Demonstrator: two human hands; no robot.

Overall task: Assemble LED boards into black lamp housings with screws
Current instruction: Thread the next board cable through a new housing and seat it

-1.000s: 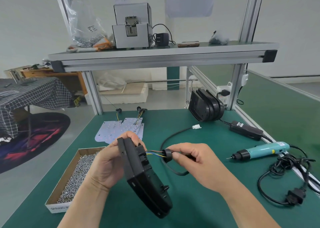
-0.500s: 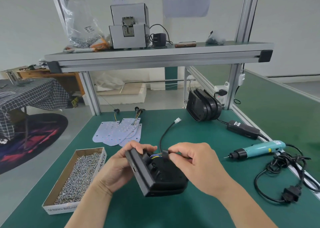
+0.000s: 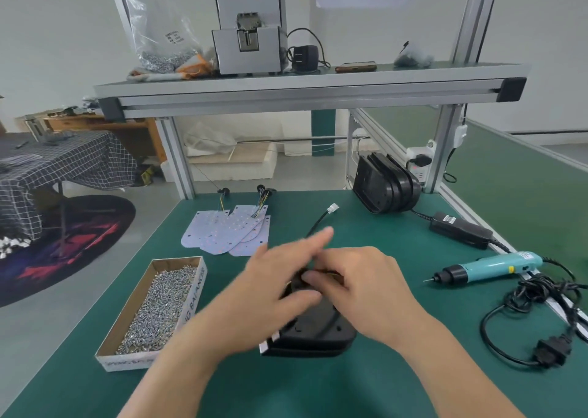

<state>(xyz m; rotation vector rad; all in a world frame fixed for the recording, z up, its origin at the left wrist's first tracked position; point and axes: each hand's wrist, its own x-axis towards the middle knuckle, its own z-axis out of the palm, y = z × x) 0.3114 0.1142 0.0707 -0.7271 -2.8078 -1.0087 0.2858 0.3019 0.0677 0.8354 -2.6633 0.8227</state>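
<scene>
Low in the middle of the frame, the housing (image 3: 315, 331) lies flat on the green counter (image 3: 302, 386), with both hands over its far end. The right hand (image 3: 359, 284) has its fingers (image 3: 315, 278) curled down onto that end, gripping it. The left hand (image 3: 280, 285) is blurred. Its forefinger points out straight and its thumb lies across the housing, but I cannot tell whether it grips anything.

At lower left, just beside the left forearm, is an open cardboard box (image 3: 197, 285) full of screws (image 3: 156, 309). At right lies a teal screwdriver (image 3: 490, 266), tip toward the hands, with its black cord (image 3: 537, 293) bunched below it.

Above the hands a black cable (image 3: 318, 223) runs out to a white plug (image 3: 333, 208). Left of it are overlapping LED boards (image 3: 222, 231) with coloured wires at their far edges. At right, beyond the screwdriver, is a black adapter (image 3: 459, 231). Further back, more housings (image 3: 385, 183) stand stacked on edge by the frame post.

On the shelf (image 3: 286, 86) across the top stand a grey feeder (image 3: 248, 35) and a bag of screws (image 3: 165, 45).
</scene>
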